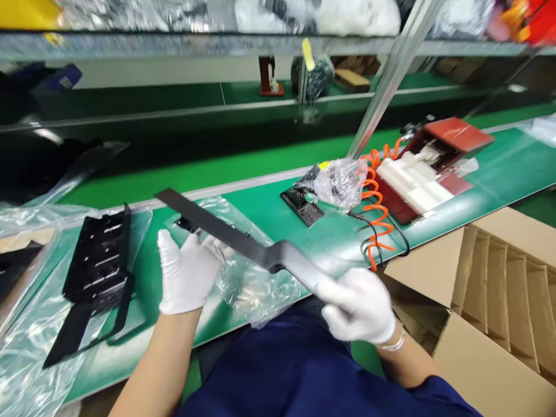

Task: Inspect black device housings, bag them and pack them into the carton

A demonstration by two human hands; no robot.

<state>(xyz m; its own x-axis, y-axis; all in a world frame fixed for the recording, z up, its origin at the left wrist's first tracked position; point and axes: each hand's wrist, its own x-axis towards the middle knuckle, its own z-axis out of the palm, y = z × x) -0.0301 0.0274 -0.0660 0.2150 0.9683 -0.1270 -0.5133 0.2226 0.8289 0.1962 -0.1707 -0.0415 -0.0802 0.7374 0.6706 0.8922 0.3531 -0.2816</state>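
Observation:
A long black strip-like part (234, 234) with a step-shaped bend slants across the middle, held above the bench. My right hand (360, 307), in a white glove, is closed around its lower right end. My left hand (186, 269), also gloved in white, is just below the strip's other half, thumb stretched out and fingers apart; whether its fingertips touch the strip I cannot make out. Under the strip lies a clear plastic bag (252, 284). To the left, a black moulded plastic frame (98, 260) with a long arm rests on plastic film.
On the green bench (269, 202) are a bubble-wrapped bundle (341, 182), an orange coiled hose (376, 208) and a dark red fixture with white blocks (417, 179). An open cardboard box (504, 295) with dividers stands at right. A metal post (388, 81) rises behind.

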